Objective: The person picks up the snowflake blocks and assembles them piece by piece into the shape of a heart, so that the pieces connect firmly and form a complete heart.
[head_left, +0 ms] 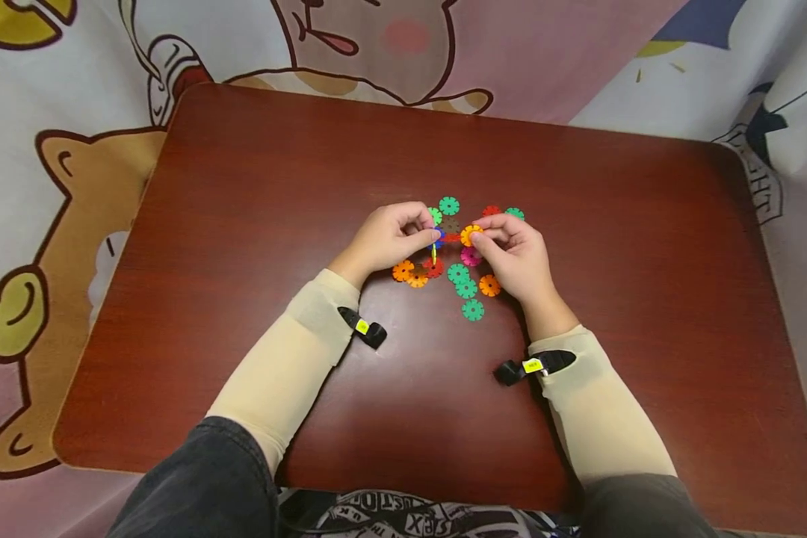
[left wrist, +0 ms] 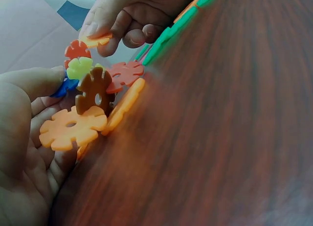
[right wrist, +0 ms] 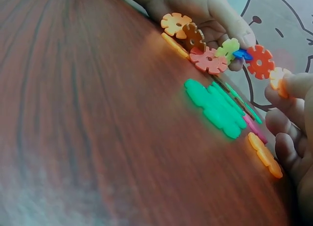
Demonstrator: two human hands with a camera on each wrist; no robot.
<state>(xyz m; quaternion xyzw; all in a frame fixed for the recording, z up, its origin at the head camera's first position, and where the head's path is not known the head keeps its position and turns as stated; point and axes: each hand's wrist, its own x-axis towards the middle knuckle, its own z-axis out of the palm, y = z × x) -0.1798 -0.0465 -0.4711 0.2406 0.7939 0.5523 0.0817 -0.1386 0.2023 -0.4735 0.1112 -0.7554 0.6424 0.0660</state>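
My left hand (head_left: 388, 237) pinches a blue notched flower-shaped disc (right wrist: 241, 54) between thumb and fingers. That disc belongs to a joined chain, with a yellow-green disc (right wrist: 227, 51), a coral-red disc (right wrist: 209, 61), a brown disc (left wrist: 93, 91) and an orange disc (left wrist: 73, 128) on one side. On the other side a red disc (right wrist: 260, 62) stands upright from the blue one. A yellow-orange disc (head_left: 471, 235) is pinched between the thumb and index finger of my right hand (head_left: 519, 258). Its edge is right at the red disc's rim in the right wrist view.
Loose green discs (head_left: 466, 288) lie on the brown table (head_left: 612, 246) in front of the hands. An orange disc (head_left: 489, 285) and a magenta disc (head_left: 471, 257) are by the right hand. Further discs, including a green one (head_left: 449, 205), lie behind the chain.
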